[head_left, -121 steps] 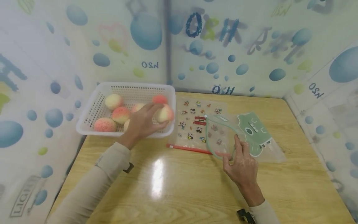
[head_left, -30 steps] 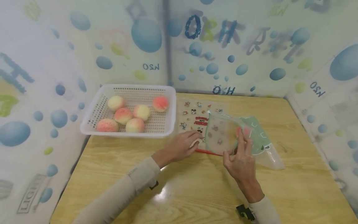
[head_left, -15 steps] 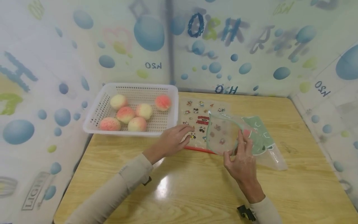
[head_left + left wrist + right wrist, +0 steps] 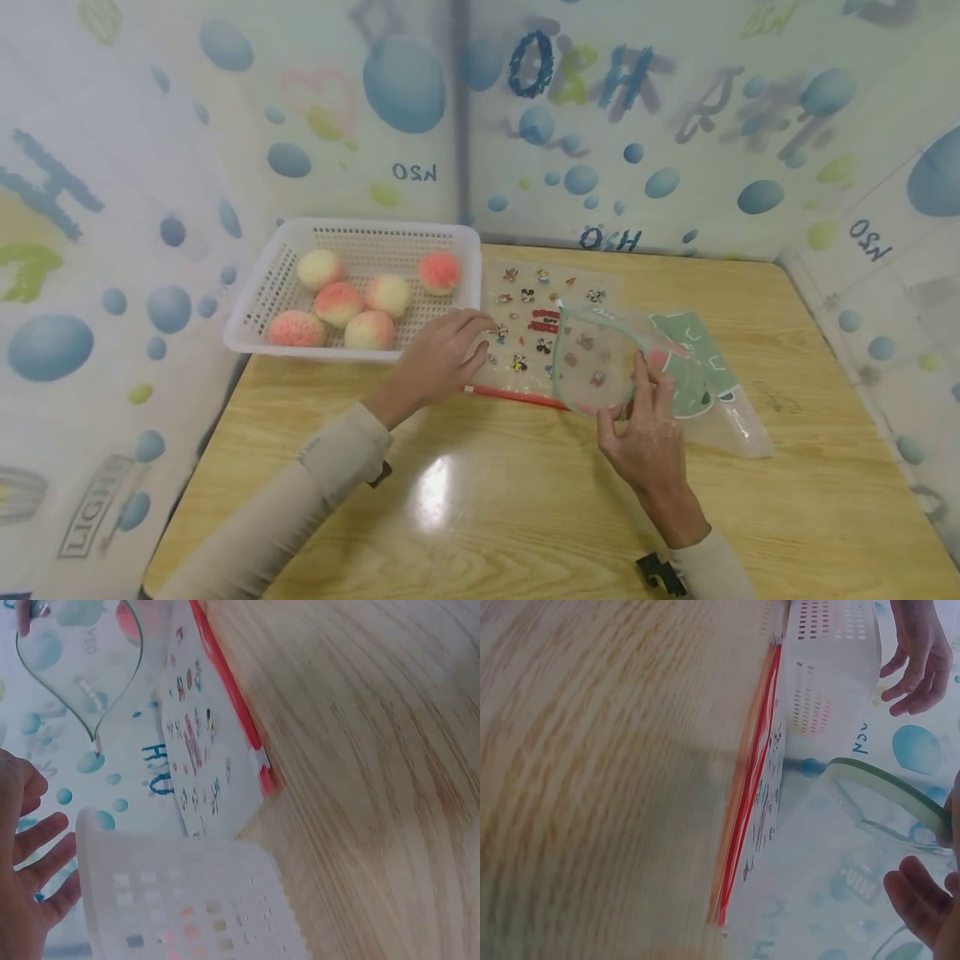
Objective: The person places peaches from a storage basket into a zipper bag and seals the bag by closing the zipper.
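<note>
My left hand is at the front right corner of the white plastic basket, its fingers loosely bent and holding nothing. Several pink and cream peaches lie in the basket. My right hand pinches the green-edged mouth of a clear zip bag with a green cartoon print, keeping the mouth spread. Pink from a peach shows through this bag, just beyond the right fingertips. In the right wrist view the bag's green rim stands raised, and the right fingers are partly cut off by the frame.
A second clear bag with small cartoon prints and a red slider strip lies flat between the basket and the green-edged bag, partly under the latter. Patterned walls border the wooden table at the back and sides.
Four seconds ago my left hand held a peach over the basket; now a peach is in the green-edged bag. The empty left hand has moved left toward the basket. My right hand still holds the rim.
</note>
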Available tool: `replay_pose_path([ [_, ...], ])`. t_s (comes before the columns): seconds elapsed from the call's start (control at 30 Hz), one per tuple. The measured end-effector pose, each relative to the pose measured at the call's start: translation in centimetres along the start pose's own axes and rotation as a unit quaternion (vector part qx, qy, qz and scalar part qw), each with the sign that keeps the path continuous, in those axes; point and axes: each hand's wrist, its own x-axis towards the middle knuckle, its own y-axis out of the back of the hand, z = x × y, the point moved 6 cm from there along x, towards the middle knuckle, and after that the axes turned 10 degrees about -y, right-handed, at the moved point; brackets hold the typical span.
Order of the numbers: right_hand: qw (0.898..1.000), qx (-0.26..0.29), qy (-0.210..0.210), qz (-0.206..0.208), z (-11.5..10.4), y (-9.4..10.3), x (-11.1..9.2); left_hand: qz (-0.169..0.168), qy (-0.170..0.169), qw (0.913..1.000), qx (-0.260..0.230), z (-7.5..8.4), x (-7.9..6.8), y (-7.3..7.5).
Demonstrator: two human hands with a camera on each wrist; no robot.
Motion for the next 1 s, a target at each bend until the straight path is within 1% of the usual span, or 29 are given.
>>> replay_pose_path([
  [0.1, 1.0, -0.002, 0.0, 0.001, 0.1, 0.0, -0.1, -0.018, 0.043, 0.9989, -0.003, -1.1, -0.4, 0.3],
  [0.2, 1.0, -0.003, -0.001, -0.001, 0.2, 0.0, -0.2, -0.036, 0.081, 0.996, 0.002, -2.4, -1.0, 0.6],
  [0.27, 1.0, -0.002, -0.001, -0.002, 0.2, -0.1, -0.3, -0.037, 0.098, 0.9945, 0.009, -3.4, -1.4, 1.1],
  [0.43, 1.0, 0.007, 0.0, -0.003, 0.3, -0.1, -0.4, -0.027, 0.124, 0.9912, 0.037, -5.6, -2.9, 2.7],
  [0.53, 1.0, 0.012, -0.001, -0.005, 0.4, -0.1, -0.4, -0.049, 0.149, 0.9871, 0.03, -6.8, -3.8, 3.2],
  [0.63, 1.0, 0.014, -0.004, -0.006, 0.4, -0.1, -0.4, -0.094, 0.182, 0.9788, 0.01, -7.9, -4.7, 3.2],
  [0.73, 1.0, 0.014, -0.004, -0.006, 0.4, -0.1, -0.4, -0.148, 0.213, 0.9659, 0.003, -8.9, -5.4, 3.0],
  [0.77, 1.0, 0.013, -0.003, -0.006, 0.4, -0.1, -0.4, -0.161, 0.224, 0.9613, 0.003, -9.3, -5.6, 3.1],
  [0.9, 1.0, 0.011, 0.002, -0.005, 0.4, 0.0, -0.4, -0.189, 0.265, 0.9453, -0.009, -10.9, -6.1, 3.9],
  [0.93, 1.0, 0.011, 0.003, -0.004, 0.4, 0.0, -0.4, -0.191, 0.275, 0.9422, -0.016, -11.2, -6.2, 4.1],
  [1.0, 1.0, 0.012, 0.003, -0.005, 0.4, 0.0, -0.4, -0.2, 0.28, 0.9388, -0.022, -11.6, -6.5, 4.5],
])
